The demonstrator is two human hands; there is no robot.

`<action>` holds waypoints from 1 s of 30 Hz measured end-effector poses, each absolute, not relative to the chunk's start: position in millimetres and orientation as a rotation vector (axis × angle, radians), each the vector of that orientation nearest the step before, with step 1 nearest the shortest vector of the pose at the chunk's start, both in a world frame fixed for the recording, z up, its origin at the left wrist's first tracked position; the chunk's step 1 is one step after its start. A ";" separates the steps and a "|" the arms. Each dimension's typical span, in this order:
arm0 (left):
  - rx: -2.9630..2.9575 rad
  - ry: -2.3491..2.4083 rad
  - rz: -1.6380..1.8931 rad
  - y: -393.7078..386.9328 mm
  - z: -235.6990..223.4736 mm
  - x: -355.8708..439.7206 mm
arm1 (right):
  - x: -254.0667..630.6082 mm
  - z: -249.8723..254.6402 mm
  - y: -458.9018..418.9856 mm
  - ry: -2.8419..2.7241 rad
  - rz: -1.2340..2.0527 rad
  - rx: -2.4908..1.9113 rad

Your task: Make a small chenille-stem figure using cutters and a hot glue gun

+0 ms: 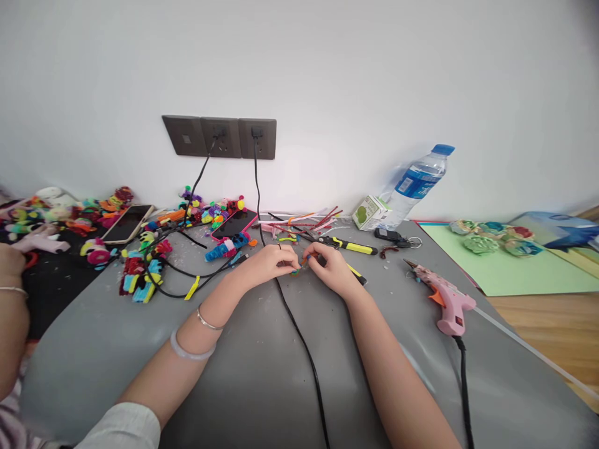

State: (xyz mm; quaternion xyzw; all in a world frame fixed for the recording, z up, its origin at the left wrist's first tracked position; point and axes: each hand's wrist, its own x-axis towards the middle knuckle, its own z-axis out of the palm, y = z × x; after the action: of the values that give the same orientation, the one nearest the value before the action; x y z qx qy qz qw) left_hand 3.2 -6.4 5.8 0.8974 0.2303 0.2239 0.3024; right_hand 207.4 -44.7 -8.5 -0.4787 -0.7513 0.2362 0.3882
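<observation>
My left hand [271, 262] is closed in a pinch over the middle of the table. Facing it, my right hand [330, 269] is closed too, thumb and fingertips together. Between the fingertips is a small colourful pipe cleaner piece [296, 271], with green, blue and orange showing; the fingers cover most of it. Just behind the hands lie loose pipe cleaners [322, 219] in red, pink and white. Pliers with yellow-and-black handles [350, 246] rest beyond my right hand, one handle partly hidden by it.
A pink glue gun [452, 305] lies at right, near green paper [496, 274] with fabric-like flowers. A bottle [416, 184] leans on the wall beside a small carton [369, 212]. Black cable [304, 349] crosses the table. Fuzzy dolls [140, 274] and phones lie left, by another person's arm [12, 318].
</observation>
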 end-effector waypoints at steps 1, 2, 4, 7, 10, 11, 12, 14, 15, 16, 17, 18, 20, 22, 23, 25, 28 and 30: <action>2.374 0.615 0.593 -6.0 5.4 2.8 | 207.6 -8.8 -44.6 -1.914 0.600 -1.221; 2.367 0.622 0.591 -5.7 4.9 2.4 | 207.6 -9.0 -44.6 -1.916 0.600 -1.222; 2.358 0.638 0.584 -5.1 4.0 1.6 | 207.6 -9.2 -44.6 -1.918 0.606 -1.220; 2.356 0.647 0.578 -4.7 3.1 1.3 | 207.1 -8.9 -44.8 -1.914 0.610 -1.217; 2.368 0.633 0.573 -5.1 2.8 1.8 | 206.6 -8.0 -45.0 -1.914 0.600 -1.223; 2.376 0.638 0.571 -5.4 2.9 2.0 | 206.6 -7.7 -45.1 -1.918 0.599 -1.225; 2.385 0.650 0.569 -5.8 3.0 2.1 | 206.5 -7.3 -45.1 -1.921 0.599 -1.225; 2.405 0.690 0.563 -6.9 3.4 2.2 | 206.4 -6.5 -45.1 -1.925 0.602 -1.224; 2.413 0.711 0.560 -7.5 3.8 2.2 | 206.3 -6.1 -45.0 -1.926 0.604 -1.223; 2.419 0.728 0.557 -8.1 4.3 2.3 | 206.2 -5.8 -45.0 -1.926 0.606 -1.221; 2.423 0.739 0.552 -8.8 4.8 2.4 | 206.1 -5.5 -44.9 -1.926 0.607 -1.220; 2.426 0.746 0.547 -9.4 5.4 2.5 | 205.9 -5.3 -44.7 -1.927 0.607 -1.219; 2.430 0.752 0.542 -10.6 6.8 2.9 | 205.7 -5.2 -44.5 -1.932 0.609 -1.218; 2.431 0.750 0.547 -11.7 8.0 3.4 | 205.5 -5.3 -44.6 -1.934 0.612 -1.220; 2.431 0.748 0.555 -12.1 8.5 3.6 | 205.5 -5.4 -44.9 -1.931 0.617 -1.219; 2.437 0.745 0.567 -12.8 8.8 3.7 | 205.5 -5.4 -45.6 -1.918 0.638 -1.201; 2.457 0.745 0.571 -12.8 8.3 3.3 | 205.7 -4.9 -47.0 -1.907 0.675 -1.166; 2.464 0.737 0.572 -12.4 7.8 2.8 | 206.0 -4.5 -47.6 -1.914 0.688 -1.160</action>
State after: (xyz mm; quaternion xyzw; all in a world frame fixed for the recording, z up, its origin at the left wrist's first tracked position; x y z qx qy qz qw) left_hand 2.8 -12.4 7.8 0.9053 0.2708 0.2100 0.2508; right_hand 206.0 -47.6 -4.5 -0.4563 -0.7529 0.2707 0.3893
